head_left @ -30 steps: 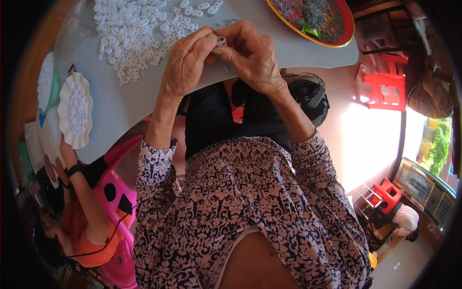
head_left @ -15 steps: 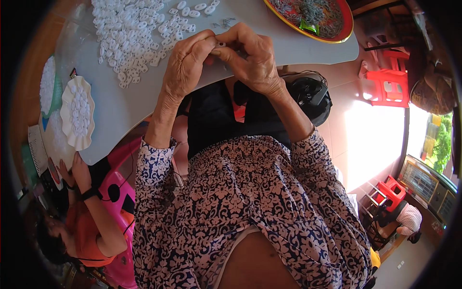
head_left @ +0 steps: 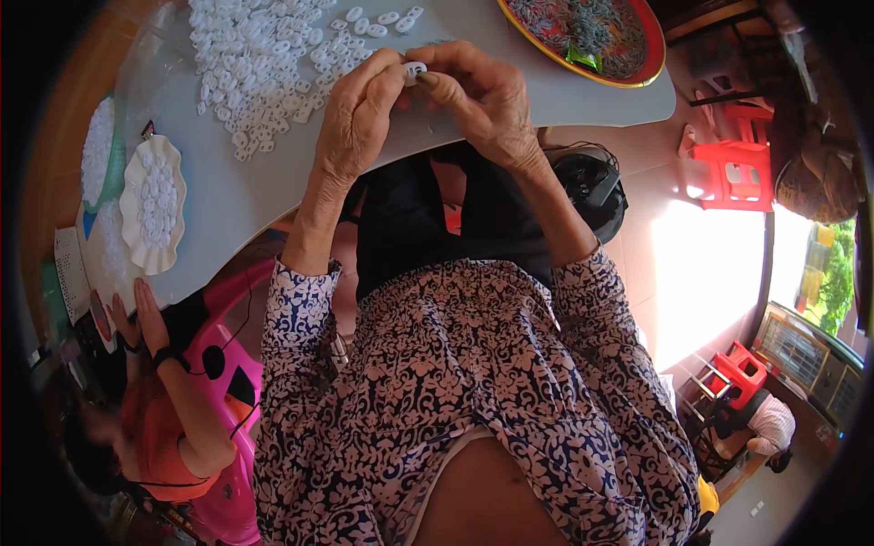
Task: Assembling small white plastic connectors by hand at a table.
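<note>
My left hand (head_left: 358, 116) and my right hand (head_left: 490, 105) meet above the near edge of the table. Pinched between their fingertips is a small white oval plastic piece (head_left: 415, 70), with a dark spot on its face. Both hands are closed on it, and my fingers hide part of the piece. Behind my left hand spreads a large pile of white plastic pieces (head_left: 250, 64), many with two holes. Several smooth oval pieces (head_left: 376, 30) lie apart at the pile's far right side.
A red round tray with a yellow rim (head_left: 663, 50) holds small grey metal parts (head_left: 583, 23) and a green packet (head_left: 584, 58). At left are a scalloped cream dish (head_left: 137, 246) of white pieces and a co-worker's hands (head_left: 138, 314). Red stools (head_left: 733, 173) stand right.
The white piece shows more between my fingertips, and my right thumb has shifted on it. The co-worker's hands at left have moved slightly.
</note>
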A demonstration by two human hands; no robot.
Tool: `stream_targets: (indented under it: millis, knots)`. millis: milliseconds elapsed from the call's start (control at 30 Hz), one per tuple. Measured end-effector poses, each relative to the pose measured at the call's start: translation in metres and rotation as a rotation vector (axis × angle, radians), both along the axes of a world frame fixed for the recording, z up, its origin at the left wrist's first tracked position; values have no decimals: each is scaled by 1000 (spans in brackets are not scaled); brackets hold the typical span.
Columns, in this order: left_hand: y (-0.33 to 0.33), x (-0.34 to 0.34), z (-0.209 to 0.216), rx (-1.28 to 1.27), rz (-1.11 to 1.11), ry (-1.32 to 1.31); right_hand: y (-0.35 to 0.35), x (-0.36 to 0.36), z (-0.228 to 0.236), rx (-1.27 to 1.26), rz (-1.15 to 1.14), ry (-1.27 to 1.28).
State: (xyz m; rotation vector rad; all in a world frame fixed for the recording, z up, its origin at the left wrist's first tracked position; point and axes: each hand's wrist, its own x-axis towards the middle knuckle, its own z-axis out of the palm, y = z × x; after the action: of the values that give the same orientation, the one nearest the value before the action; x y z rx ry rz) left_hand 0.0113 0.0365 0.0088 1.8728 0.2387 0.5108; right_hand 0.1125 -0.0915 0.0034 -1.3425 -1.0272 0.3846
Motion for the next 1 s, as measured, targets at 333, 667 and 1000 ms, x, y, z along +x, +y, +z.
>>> stream_targets:
  millis: [333, 667, 1000]
  knots:
    - [-13, 1, 5, 129, 34, -78, -5, 0, 2, -19, 37, 284]
    - [-10, -27, 10, -40, 183, -169, 61, 106, 106, 128, -363, -83]
    - [-10, -28, -9, -259, 268, -378, 102, 89, 45, -154, -15, -699]
